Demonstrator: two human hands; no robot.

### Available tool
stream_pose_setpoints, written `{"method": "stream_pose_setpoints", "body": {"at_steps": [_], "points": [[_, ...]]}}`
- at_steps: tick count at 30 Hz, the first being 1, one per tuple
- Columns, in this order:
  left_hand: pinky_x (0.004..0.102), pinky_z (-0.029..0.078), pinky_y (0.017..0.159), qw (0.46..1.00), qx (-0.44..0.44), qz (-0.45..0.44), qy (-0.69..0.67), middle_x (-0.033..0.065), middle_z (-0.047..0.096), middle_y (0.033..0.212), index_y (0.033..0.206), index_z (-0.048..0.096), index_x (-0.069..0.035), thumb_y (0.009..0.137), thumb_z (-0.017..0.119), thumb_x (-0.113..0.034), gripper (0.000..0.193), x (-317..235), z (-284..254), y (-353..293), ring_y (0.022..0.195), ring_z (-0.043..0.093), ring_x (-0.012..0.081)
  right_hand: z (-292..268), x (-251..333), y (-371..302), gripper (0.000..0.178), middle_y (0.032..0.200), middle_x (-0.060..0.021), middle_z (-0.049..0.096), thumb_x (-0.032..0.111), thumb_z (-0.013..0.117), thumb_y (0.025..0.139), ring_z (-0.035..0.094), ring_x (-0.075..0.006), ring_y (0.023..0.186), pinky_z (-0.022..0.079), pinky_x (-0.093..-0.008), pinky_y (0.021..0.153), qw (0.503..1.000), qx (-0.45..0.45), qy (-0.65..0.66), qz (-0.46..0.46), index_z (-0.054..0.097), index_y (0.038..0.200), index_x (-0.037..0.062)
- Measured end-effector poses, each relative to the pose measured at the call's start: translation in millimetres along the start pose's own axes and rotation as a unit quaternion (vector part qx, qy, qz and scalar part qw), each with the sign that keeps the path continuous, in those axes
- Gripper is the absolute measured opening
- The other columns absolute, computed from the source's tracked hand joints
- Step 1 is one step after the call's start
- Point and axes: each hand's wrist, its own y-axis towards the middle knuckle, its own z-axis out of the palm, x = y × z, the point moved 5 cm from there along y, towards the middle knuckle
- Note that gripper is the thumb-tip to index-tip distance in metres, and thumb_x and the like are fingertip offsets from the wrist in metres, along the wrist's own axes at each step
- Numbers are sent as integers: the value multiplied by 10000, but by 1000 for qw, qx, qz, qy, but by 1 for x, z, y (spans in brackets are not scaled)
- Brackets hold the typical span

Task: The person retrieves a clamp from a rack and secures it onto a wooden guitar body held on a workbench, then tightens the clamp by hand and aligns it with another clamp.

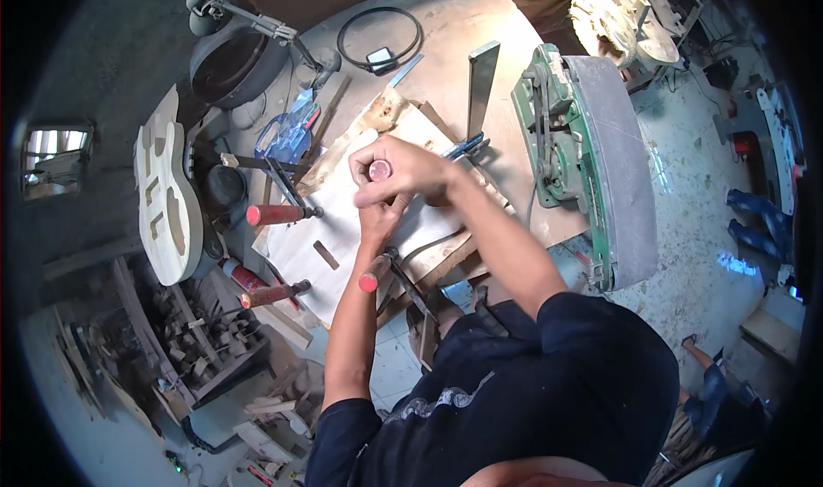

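My right hand [411, 168] is closed around a red, round-ended clamp handle [380, 171], seen end-on above the workpiece. Just beneath it is my left hand [384, 219], its fingers largely covered by the right one. Under both hands lies a pale wooden board [296, 251] with a small dark slot, resting on the bench. Three more clamps with red handles stand around it: one at the left [279, 214], one at the lower left [273, 295], and one close to my left forearm [375, 274].
A green belt sander [591, 170] stands right of the bench [463, 24]. A pale guitar body [171, 195] is upright at left, near a desk lamp [257, 24]. Coiled black cable [377, 11] lies at the back. Wood offcuts [206, 341] fill a lower-left rack. Another person's leg [707, 371] shows at lower right.
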Motion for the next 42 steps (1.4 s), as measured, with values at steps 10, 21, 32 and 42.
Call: {"method": "stream_pose_setpoints", "body": {"at_steps": [10, 21, 32, 42], "points": [[401, 520, 838, 994, -24, 85, 66, 140, 728, 981, 959, 718, -34, 777, 741, -198, 247, -36, 0, 4, 963, 676, 312, 5, -3, -10, 319, 510, -65, 524, 127, 746, 824, 535, -104, 485, 418, -300, 493, 937, -292, -135, -136, 540, 598, 38], [435, 528, 810, 993, 44, 72, 76, 153, 716, 955, 1017, 730, -52, 771, 795, -266, 332, -35, 5, 5, 935, 671, 343, -18, -5, 12, 291, 661, -6, 521, 193, 776, 772, 485, -75, 678, 388, -241, 631, 982, 190, 9, 16, 553, 656, 45], [415, 516, 854, 990, -6, 129, 61, 132, 728, 986, 962, 736, -47, 691, 690, -103, 281, -52, -1, 3, 911, 655, 341, 16, -9, -13, 312, 556, 8, 529, 128, 733, 864, 468, -46, 552, 373, -255, 503, 886, -433, -134, -101, 558, 627, 25], [405, 528, 787, 982, -14, 159, 99, 118, 724, 917, 886, 745, -109, 763, 783, -231, 178, -44, 1, 7, 873, 667, 311, -14, -4, 17, 384, 619, -10, 476, 257, 784, 730, 428, -109, 597, 323, -259, 563, 976, 215, 17, 0, 475, 623, 55]]}}
